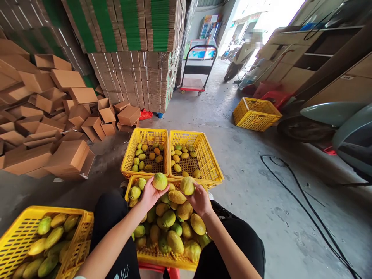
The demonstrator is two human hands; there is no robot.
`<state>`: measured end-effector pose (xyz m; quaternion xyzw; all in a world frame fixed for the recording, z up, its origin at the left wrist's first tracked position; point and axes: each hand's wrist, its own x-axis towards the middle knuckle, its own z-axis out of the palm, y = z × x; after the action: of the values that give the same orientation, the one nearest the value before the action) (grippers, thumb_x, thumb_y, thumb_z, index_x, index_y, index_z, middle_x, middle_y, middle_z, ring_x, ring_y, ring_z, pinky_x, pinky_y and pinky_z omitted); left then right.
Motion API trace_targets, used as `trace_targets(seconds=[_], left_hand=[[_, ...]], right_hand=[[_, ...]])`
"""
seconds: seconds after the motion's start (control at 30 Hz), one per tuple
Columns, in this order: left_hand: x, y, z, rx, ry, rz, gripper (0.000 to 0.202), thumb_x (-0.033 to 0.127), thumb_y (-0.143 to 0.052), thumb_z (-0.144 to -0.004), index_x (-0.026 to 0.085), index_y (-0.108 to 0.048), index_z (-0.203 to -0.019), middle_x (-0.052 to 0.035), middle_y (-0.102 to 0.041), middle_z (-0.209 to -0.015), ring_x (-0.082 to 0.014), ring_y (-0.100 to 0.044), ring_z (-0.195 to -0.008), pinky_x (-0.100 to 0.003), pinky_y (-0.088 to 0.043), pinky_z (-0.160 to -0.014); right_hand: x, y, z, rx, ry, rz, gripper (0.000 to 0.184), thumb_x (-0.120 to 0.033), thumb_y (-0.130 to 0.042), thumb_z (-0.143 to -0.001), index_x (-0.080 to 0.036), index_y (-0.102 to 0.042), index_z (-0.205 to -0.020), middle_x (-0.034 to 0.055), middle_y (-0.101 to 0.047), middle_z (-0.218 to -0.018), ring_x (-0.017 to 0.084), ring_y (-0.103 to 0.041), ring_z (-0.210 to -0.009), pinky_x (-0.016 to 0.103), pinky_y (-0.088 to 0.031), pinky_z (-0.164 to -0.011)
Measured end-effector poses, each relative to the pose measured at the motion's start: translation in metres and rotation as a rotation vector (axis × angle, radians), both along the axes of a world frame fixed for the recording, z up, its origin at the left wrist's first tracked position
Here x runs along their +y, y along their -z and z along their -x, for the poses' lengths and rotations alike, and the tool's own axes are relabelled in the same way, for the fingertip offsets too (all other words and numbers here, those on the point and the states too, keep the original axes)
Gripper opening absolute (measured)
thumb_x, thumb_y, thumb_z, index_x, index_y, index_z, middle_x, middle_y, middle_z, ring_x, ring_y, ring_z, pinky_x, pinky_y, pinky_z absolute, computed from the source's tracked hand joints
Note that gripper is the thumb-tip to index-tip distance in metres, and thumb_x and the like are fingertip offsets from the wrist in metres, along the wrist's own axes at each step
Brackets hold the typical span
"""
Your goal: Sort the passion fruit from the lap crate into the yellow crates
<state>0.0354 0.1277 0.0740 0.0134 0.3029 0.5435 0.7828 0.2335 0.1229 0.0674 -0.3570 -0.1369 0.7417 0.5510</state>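
Note:
My left hand (151,194) is closed round a green-yellow papaya (159,181). A second, yellower papaya (187,186) sits in the fingers of my right hand (200,198). Both fruits are held up over the far side of a yellow plastic crate (168,262) between my knees, heaped with green and yellow papayas (175,242). Just beyond stand two more yellow crates, the left one (124,164) and the right one (213,164), each with several papayas spread over its floor.
At the lower left a yellow crate (83,232) holds longer papayas. Folded cardboard boxes (66,155) lie piled at the left, beside tall stacks of flat cartons (130,73). Ahead are a hand trolley (193,83) and another yellow crate (252,112). A black hose (302,195) crosses the floor at right.

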Motion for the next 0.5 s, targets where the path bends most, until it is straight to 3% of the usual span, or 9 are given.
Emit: trace_targets(seconds=[0.23,0.5], left_hand=[[0.0015,-0.0003,0.0019,0.023,0.004,0.038,0.031,0.034,-0.057,-0.081,0.014,-0.054,-0.105,-0.0101,-0.065,-0.094,-0.0238,-0.063,-0.089,-0.038,-0.055,-0.077],[0.0046,0.0038,0.0036,0.137,-0.019,0.189,0.03,0.036,-0.056,-0.081,0.015,-0.053,-0.101,-0.009,-0.062,-0.083,-0.0218,-0.064,-0.076,-0.024,-0.05,-0.052]], right_hand=[[0.0013,0.0078,-0.0034,-0.066,0.103,0.063,0.021,-0.034,-0.072,-0.069,-0.029,-0.062,-0.087,-0.0054,-0.069,-0.087,0.018,-0.064,-0.082,0.035,-0.056,-0.074],[-0.0032,0.0081,-0.0001,-0.086,0.043,0.064,0.033,-0.027,-0.076,-0.064,-0.03,-0.059,-0.092,-0.0057,-0.066,-0.086,0.018,-0.066,-0.078,0.039,-0.057,-0.073]])
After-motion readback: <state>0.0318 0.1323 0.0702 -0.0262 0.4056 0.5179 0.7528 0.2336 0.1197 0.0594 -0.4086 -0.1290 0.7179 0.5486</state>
